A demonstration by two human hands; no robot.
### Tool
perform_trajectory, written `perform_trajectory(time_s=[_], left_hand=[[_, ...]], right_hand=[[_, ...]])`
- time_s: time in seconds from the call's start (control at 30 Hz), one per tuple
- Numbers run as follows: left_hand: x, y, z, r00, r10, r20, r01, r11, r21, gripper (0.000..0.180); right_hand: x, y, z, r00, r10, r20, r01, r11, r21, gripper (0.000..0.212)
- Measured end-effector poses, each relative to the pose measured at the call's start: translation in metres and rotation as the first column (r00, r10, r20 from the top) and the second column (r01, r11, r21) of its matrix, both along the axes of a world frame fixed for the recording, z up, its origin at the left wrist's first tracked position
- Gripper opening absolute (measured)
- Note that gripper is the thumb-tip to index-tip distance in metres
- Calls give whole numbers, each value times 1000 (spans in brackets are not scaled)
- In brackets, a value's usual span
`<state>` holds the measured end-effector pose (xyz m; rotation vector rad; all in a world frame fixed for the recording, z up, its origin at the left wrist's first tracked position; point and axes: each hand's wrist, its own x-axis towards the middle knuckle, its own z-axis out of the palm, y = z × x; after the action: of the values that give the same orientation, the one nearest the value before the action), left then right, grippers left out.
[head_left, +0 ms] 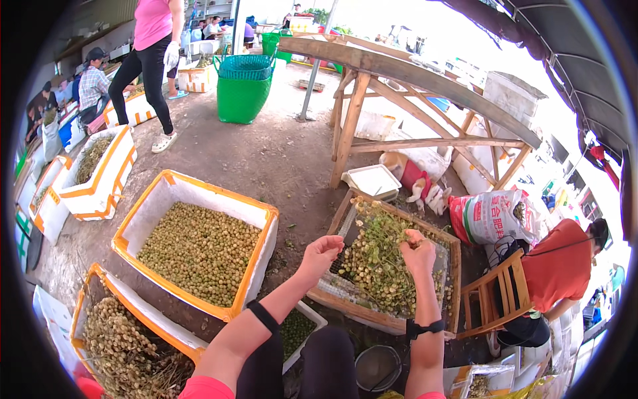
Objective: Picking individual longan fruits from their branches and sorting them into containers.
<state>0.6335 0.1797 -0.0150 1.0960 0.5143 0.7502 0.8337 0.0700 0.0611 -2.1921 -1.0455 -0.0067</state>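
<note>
A wooden-framed mesh screen (345, 302) stands before my knees, heaped with greenish stalks bearing small round pods (382, 259). Over its left edge is my left hand (322, 256), with fingers curled in and thumb drawn to them; whatever they may pinch is too small to make out. Above the right part of the heap, my right hand (418, 254) has its fingertips closed on a thin green sprig (407, 241). To the left, a white foam box (266, 256) edged with orange tape holds loose round pods (199, 249).
Another foam box with dried stalks (126, 332) stands lower left. A small tray of green pods (296, 332) and a grey bucket (377, 368) sit by my legs. Beyond the screen are a wooden table (425, 141), a dog (405, 171) and a green basket (244, 93). People work around.
</note>
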Motion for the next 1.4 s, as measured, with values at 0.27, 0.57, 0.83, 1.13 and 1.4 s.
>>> perform_trajectory(time_s=[0.27, 0.57, 0.83, 1.13, 1.4], left_hand=[[30, 17, -9, 977, 174, -122, -193, 966, -172, 34], [31, 20, -17, 969, 37, 245, 102, 840, -532, 21], [26, -25, -29, 989, 17, 147, 68, 829, -554, 15], [-29, -19, -50, 991, -69, -116, 53, 989, -136, 26], [-37, -24, -47, 905, -94, 414, 317, 799, -510, 27]], right_hand=[[-12, -4, -23, 973, 116, -198, -101, 991, 83, 24], [-13, -21, -15, 899, 414, 145, -389, 905, -171, 28], [-51, 10, -62, 882, 317, 349, -191, 917, -350, 36], [-67, 10, -70, 889, 398, 224, -344, 906, -246, 23], [-54, 14, -68, 935, 304, 181, -232, 913, -337, 28]])
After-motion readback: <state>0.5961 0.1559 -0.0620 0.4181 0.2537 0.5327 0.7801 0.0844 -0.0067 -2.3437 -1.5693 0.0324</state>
